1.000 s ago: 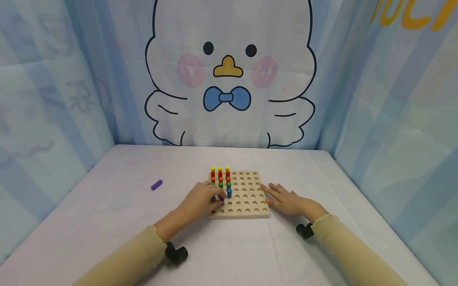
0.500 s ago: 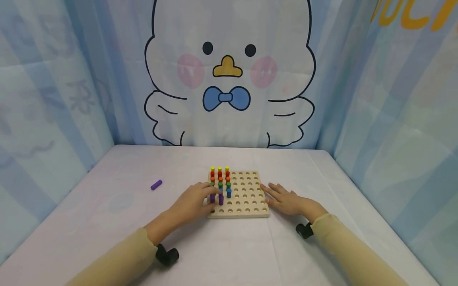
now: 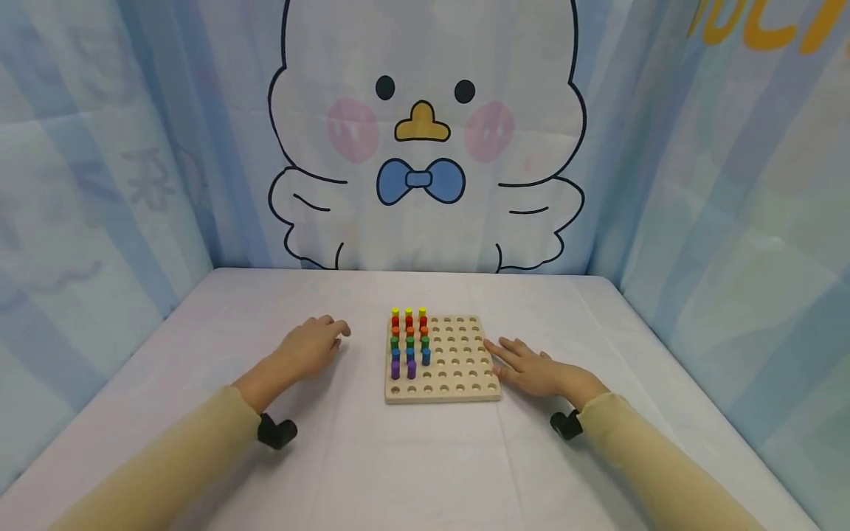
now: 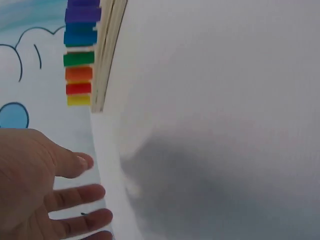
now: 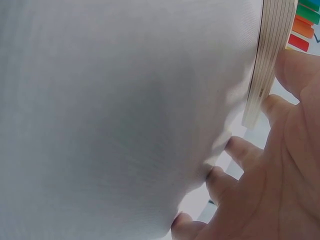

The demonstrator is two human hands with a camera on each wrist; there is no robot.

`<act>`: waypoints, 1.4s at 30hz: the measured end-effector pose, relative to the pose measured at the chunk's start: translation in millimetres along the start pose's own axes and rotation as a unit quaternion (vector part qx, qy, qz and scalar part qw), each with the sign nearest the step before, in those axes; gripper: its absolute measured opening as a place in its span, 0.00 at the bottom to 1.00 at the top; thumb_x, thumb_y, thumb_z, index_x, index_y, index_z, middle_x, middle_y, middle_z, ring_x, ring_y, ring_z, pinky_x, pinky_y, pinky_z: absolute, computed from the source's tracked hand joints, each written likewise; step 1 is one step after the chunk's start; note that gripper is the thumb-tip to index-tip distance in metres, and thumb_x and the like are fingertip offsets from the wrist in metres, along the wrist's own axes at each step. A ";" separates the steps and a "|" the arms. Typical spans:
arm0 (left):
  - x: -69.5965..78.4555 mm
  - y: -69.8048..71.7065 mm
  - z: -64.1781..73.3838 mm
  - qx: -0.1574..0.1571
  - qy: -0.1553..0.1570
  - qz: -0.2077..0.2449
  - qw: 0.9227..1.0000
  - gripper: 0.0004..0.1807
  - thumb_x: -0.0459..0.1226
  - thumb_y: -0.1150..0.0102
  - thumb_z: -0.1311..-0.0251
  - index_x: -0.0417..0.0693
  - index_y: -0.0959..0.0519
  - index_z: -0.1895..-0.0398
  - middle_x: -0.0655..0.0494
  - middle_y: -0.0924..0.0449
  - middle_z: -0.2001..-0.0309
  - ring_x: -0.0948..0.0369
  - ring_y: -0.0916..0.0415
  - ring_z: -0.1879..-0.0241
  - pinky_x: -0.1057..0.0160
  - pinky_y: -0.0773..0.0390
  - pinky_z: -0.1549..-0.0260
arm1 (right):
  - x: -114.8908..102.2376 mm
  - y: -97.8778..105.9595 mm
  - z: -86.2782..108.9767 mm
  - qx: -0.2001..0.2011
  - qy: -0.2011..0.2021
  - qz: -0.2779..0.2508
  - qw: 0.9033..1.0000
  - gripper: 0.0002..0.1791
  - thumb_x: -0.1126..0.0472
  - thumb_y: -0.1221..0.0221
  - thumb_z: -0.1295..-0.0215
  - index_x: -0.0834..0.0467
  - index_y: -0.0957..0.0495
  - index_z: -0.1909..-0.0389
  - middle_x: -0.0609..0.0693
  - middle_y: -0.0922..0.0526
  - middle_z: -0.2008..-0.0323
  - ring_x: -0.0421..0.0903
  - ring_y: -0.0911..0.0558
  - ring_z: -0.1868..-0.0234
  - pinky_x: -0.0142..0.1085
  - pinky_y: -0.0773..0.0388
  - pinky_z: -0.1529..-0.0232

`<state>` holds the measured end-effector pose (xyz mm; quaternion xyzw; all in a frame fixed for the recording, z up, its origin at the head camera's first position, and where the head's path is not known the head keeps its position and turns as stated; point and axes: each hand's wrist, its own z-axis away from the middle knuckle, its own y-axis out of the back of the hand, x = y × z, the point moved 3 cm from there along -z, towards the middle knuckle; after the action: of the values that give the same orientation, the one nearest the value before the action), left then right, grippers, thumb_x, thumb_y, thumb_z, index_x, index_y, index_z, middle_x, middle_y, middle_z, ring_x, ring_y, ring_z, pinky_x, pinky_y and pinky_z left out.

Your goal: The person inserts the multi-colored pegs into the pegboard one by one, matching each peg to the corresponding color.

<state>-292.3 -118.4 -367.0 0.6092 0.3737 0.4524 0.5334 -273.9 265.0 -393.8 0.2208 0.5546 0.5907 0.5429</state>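
A wooden pegboard [image 3: 458, 369] lies flat on the table, its left columns filled with short pegs in yellow, red, orange, green, blue and purple rows. Two purple pegs [image 3: 412, 369] stand in the row nearest me. My left hand [image 3: 308, 348] hovers over the table to the left of the board, apart from it. In the left wrist view its thumb and fingers are spread, with nothing between them. My right hand [image 3: 531, 371] rests at the board's right edge, fingers extended, its fingertips [image 5: 274, 106] touching the side.
The white table [image 3: 412, 472] is bounded by a curtain [image 3: 425, 243] printed with a cartoon bird at the back, and by blue curtains on both sides. Black wrist cameras [image 3: 277, 431] hang below the sleeves.
My left hand has let go of a purple peg in the board and moved left, away from it. The loose purple peg on the table is now out of sight. My right hand stays put.
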 end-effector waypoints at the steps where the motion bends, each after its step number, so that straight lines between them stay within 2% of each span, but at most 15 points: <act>1: -6.5 0.9 0.1 -0.009 0.015 -0.013 1.000 0.16 0.34 0.47 0.25 0.46 0.22 0.39 0.40 0.22 0.44 0.43 0.24 0.46 0.42 0.21 0.44 | 0.2 0.3 0.1 -0.001 0.001 0.000 1.000 0.36 0.39 0.61 0.17 0.47 0.55 0.16 0.64 0.56 0.17 0.70 0.59 0.18 0.74 0.60 0.27; 5: -24.4 1.6 1.4 -0.031 0.062 -0.039 0.997 0.19 0.34 0.48 0.25 0.39 0.26 0.35 0.32 0.27 0.42 0.38 0.28 0.45 0.38 0.25 0.45 | 0.1 1.9 2.1 -0.002 0.000 -0.001 1.000 0.36 0.39 0.61 0.17 0.47 0.55 0.16 0.64 0.56 0.17 0.69 0.59 0.18 0.75 0.60 0.27; 11: -35.1 -3.5 1.7 -0.062 0.117 -0.028 0.991 0.22 0.33 0.50 0.27 0.35 0.30 0.33 0.32 0.30 0.45 0.40 0.32 0.49 0.40 0.25 0.48 | -0.6 1.4 3.2 -0.001 0.003 -0.005 1.000 0.36 0.39 0.61 0.17 0.48 0.54 0.16 0.64 0.56 0.17 0.70 0.59 0.18 0.75 0.61 0.27; 14: -35.6 -4.1 2.5 -0.054 0.114 -0.024 0.992 0.21 0.31 0.50 0.28 0.34 0.30 0.35 0.31 0.31 0.48 0.40 0.32 0.51 0.42 0.23 0.52 | -0.4 1.0 2.6 0.001 0.003 -0.008 1.000 0.36 0.40 0.61 0.17 0.48 0.54 0.16 0.63 0.56 0.17 0.69 0.60 0.18 0.75 0.61 0.27; 19: -34.1 -7.3 4.8 -0.029 0.087 -0.025 0.995 0.16 0.27 0.49 0.30 0.30 0.30 0.41 0.29 0.30 0.52 0.39 0.31 0.54 0.43 0.23 0.55 | 1.2 -2.3 0.3 -0.003 0.004 -0.011 1.000 0.36 0.39 0.61 0.17 0.47 0.54 0.16 0.63 0.56 0.17 0.69 0.60 0.18 0.74 0.61 0.27; 21: -33.2 -9.0 4.1 -0.019 0.073 -0.027 0.997 0.12 0.27 0.50 0.30 0.31 0.28 0.46 0.31 0.29 0.55 0.41 0.30 0.57 0.44 0.24 0.57 | 1.0 -3.0 -0.4 -0.002 0.005 -0.009 1.000 0.36 0.39 0.61 0.17 0.47 0.54 0.16 0.63 0.56 0.17 0.69 0.59 0.18 0.75 0.61 0.27; 26: -23.6 -8.7 -1.7 -0.001 0.032 -0.021 0.999 0.01 0.28 0.48 0.29 0.38 0.26 0.59 0.42 0.29 0.64 0.49 0.30 0.64 0.50 0.26 0.61 | 1.0 -0.6 0.7 0.006 0.003 -0.007 1.000 0.36 0.39 0.61 0.17 0.48 0.54 0.16 0.64 0.56 0.17 0.69 0.59 0.18 0.75 0.61 0.27; 30: -13.5 -10.1 -5.0 -0.004 0.005 -0.012 1.000 0.03 0.28 0.46 0.29 0.41 0.27 0.63 0.47 0.30 0.67 0.53 0.32 0.67 0.55 0.28 0.64 | 1.8 -0.3 1.3 0.002 -0.001 -0.009 1.000 0.36 0.39 0.61 0.18 0.47 0.54 0.16 0.63 0.56 0.17 0.69 0.60 0.18 0.74 0.62 0.27; 34: 0.1 -12.6 -7.8 -0.017 -0.012 -0.002 1.000 0.05 0.26 0.44 0.31 0.44 0.25 0.63 0.49 0.29 0.67 0.55 0.32 0.68 0.56 0.27 0.64 | 2.4 -1.5 0.0 0.002 -0.001 -0.008 1.000 0.37 0.38 0.62 0.18 0.47 0.55 0.16 0.63 0.56 0.17 0.69 0.60 0.18 0.74 0.62 0.27; 39: 23.6 -12.5 -11.8 -0.042 0.011 0.024 0.999 0.10 0.25 0.41 0.34 0.48 0.23 0.58 0.50 0.26 0.61 0.56 0.28 0.64 0.57 0.21 0.59 | 3.0 -1.5 -0.6 0.004 -0.001 -0.006 1.000 0.37 0.38 0.61 0.18 0.47 0.54 0.16 0.63 0.56 0.17 0.69 0.59 0.18 0.74 0.61 0.27; 42: 37.4 -8.1 -11.2 -0.033 0.024 0.046 0.998 0.12 0.26 0.40 0.33 0.49 0.22 0.52 0.49 0.25 0.56 0.56 0.24 0.60 0.57 0.18 0.53 | 2.5 -1.0 -0.4 0.004 0.001 -0.010 1.000 0.37 0.38 0.61 0.18 0.47 0.54 0.16 0.63 0.56 0.17 0.70 0.59 0.18 0.75 0.61 0.27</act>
<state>-291.1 -78.6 -369.1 0.5971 0.3426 0.5028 0.5228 -274.7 266.8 -395.7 0.2170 0.5594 0.5832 0.5476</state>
